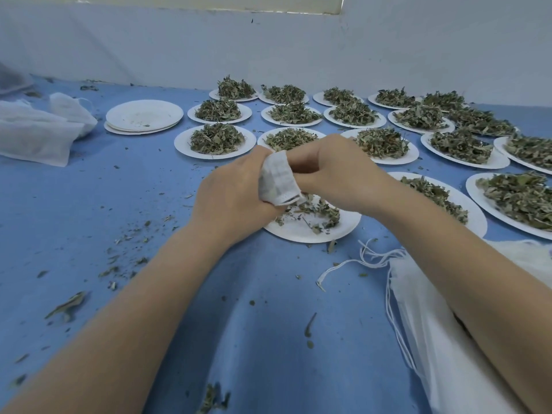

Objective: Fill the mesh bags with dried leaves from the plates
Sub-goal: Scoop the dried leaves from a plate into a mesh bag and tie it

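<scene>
A small white mesh bag point(276, 180) is held between both hands above a white paper plate point(313, 231) that carries a thin scatter of dried leaves point(316, 212). My left hand point(236, 195) grips the bag's left side, fingers curled round it. My right hand point(334, 171) pinches the bag's upper right edge. The bag's open mouth points down toward the plate. Many more white plates heaped with dried leaves point(216, 138) stand in rows behind and to the right.
A stack of bare plates point(145, 116) sits at the back left. Filled mesh bags point(38, 130) lie at the far left. A pile of flat mesh bags with drawstrings point(424, 309) lies under my right forearm. Leaf crumbs litter the blue cloth point(119, 204).
</scene>
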A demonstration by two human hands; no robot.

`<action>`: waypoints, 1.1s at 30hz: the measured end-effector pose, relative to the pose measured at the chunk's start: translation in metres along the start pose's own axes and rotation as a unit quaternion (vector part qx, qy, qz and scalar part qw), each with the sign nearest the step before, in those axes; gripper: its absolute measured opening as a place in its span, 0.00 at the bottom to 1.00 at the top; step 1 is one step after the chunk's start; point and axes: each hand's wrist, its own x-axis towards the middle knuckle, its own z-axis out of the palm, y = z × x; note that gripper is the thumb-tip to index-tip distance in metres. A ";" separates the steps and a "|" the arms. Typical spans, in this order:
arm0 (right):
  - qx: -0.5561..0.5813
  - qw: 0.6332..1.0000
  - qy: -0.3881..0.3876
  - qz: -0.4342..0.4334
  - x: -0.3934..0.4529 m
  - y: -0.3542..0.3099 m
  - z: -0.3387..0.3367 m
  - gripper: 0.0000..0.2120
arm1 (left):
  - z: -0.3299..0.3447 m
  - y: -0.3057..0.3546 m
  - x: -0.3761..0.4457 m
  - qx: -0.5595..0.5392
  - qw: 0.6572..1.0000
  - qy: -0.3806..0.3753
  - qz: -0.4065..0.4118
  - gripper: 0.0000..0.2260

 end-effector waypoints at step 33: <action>-0.301 0.919 -0.248 0.059 0.029 0.035 -0.001 0.22 | -0.010 -0.026 0.006 0.075 0.993 -0.070 -0.059 0.24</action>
